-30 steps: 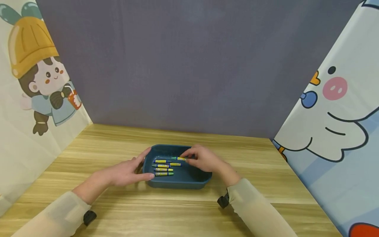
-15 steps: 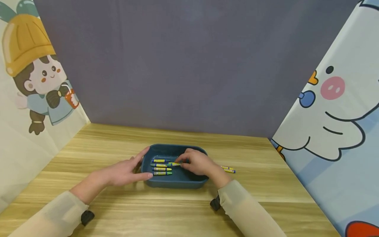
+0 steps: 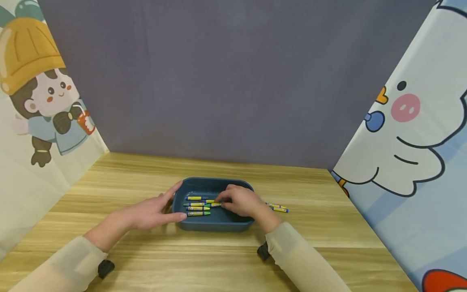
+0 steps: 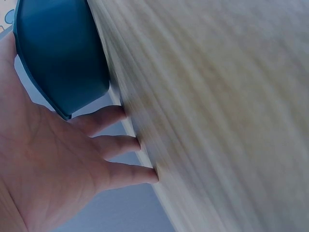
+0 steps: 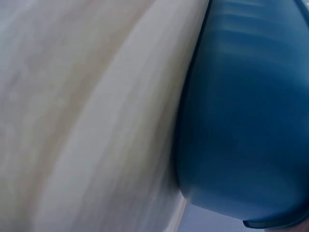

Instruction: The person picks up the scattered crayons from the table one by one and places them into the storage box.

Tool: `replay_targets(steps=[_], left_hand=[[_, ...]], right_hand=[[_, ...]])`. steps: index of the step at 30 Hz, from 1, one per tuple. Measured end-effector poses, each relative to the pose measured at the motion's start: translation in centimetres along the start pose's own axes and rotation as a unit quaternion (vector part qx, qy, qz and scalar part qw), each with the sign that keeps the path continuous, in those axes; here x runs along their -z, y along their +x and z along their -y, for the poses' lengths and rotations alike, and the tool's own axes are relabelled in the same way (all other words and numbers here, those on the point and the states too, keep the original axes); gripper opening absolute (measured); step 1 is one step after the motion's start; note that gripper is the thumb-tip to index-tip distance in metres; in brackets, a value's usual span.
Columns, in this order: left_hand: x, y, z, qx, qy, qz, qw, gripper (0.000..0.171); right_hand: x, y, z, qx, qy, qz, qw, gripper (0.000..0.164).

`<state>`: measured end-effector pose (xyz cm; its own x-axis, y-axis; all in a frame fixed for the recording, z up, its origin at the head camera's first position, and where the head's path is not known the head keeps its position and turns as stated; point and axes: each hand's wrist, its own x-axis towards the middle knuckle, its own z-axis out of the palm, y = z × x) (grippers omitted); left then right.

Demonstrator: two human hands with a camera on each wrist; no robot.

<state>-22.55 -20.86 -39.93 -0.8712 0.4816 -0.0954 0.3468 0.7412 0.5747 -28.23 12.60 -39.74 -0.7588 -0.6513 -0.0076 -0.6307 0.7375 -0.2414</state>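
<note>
A dark blue rectangular box (image 3: pixel 213 227) stands on the table, with several yellow-wrapped crayons (image 3: pixel 198 213) lying side by side in its left half. Inside it, my right hand (image 3: pixel 243 202) pinches a green-tipped crayon (image 3: pixel 213 205) between thumb and fingertips, close to the others. My left hand (image 3: pixel 151 211) is spread at the box's left end, thumb and index finger along the rim. In the left wrist view its other fingers (image 4: pixel 130 174) reach straight down to the tabletop. The right wrist view shows the box's outer wall (image 5: pixel 246 116); the right hand's fingers are hidden there.
Beyond the right wrist, two more crayons (image 3: pixel 279 209) lie on the wood-grain table (image 3: pixel 175 259). A grey backdrop (image 3: pixel 226 81) rises behind the table. Cartoon-printed panels (image 3: pixel 430 154) flank both sides.
My right hand has moved left and slightly down inside the box with the green-tipped crayon. The two crayons on the table have come into sight beyond the wrist. My left hand keeps its place at the box.
</note>
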Motion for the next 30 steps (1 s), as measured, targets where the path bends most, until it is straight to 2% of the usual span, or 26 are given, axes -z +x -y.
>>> replay_targets(steps=[18, 22, 24, 26, 27, 28, 30], left_hand=[[0.2, -0.3, -0.2, 0.009, -0.001, 0.001, 1.0000, 0.110], [0.3, -0.4, -0.2, 0.009, -0.002, 0.001, 1.0000, 0.110], [0.3, -0.4, -0.1, 0.007, -0.002, 0.001, 1.0000, 0.110], [0.2, -0.4, -0.1, 0.006, -0.001, 0.002, 1.0000, 0.110], [0.2, -0.4, -0.1, 0.006, -0.001, 0.002, 1.0000, 0.110], [0.2, -0.3, -0.1, 0.006, -0.002, 0.003, 1.0000, 0.110], [0.2, -0.2, -0.1, 0.004, -0.001, 0.003, 1.0000, 0.110]], right_hand=[[-0.1, 0.2, 0.2, -0.017, 0.000, 0.004, 1.000, 0.026], [-0.1, 0.3, 0.2, -0.012, 0.024, -0.010, 1.000, 0.026], [-0.1, 0.2, 0.0, -0.008, 0.061, -0.029, 0.998, 0.026], [-0.1, 0.1, -0.3, -0.003, 0.126, -0.058, 0.990, 0.026], [0.0, -0.1, -0.5, 0.000, 0.169, -0.075, 0.983, 0.027], [0.1, -0.2, -0.7, 0.003, 0.216, -0.092, 0.972, 0.027], [0.4, -0.6, -1.3, 0.009, 0.305, -0.129, 0.944, 0.027]])
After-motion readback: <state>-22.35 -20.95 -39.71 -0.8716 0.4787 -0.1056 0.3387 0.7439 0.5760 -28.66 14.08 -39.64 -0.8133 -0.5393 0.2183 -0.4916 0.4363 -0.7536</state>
